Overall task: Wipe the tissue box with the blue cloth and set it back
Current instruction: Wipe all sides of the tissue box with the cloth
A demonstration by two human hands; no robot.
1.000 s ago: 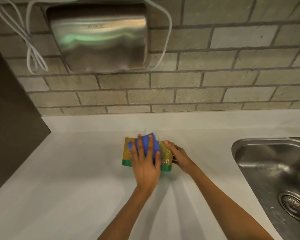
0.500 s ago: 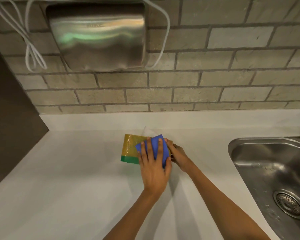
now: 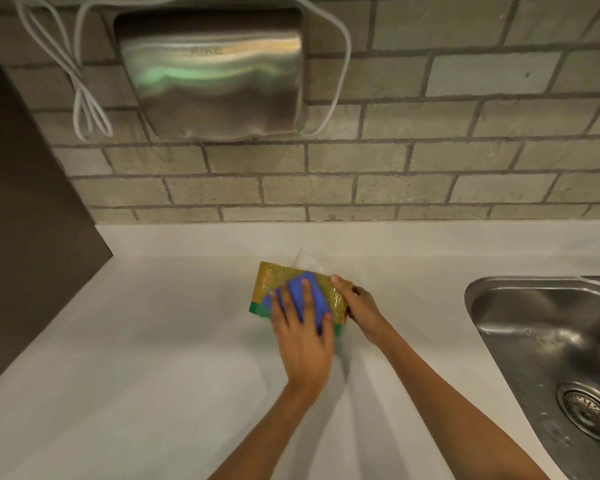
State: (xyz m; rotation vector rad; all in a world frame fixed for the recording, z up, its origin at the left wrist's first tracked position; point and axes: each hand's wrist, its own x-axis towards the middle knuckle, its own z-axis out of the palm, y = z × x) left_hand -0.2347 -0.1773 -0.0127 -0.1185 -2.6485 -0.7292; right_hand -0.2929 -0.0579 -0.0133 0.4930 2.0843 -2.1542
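A yellow tissue box [image 3: 274,277] with a green lower band sits on the white counter [image 3: 136,341], wrapped in shiny plastic, with a white tissue [image 3: 303,261] sticking up at its far side. My left hand [image 3: 302,337] lies flat on top of the box, pressing a folded blue cloth [image 3: 312,299] against it. At the box's right end my right hand [image 3: 359,310] grips it, thumb on the top edge. The middle of the box is hidden under the cloth and my fingers.
A steel sink [image 3: 548,344] with a drain [image 3: 587,415] is set into the counter on the right. A metal hand dryer [image 3: 212,71] and a looped white cable [image 3: 84,98] hang on the brick wall behind. A dark panel [image 3: 25,220] borders the left.
My left hand slid the blue cloth right along the box top, then back toward the left and nearer me. My right hand has kept its grip on the box's right end.
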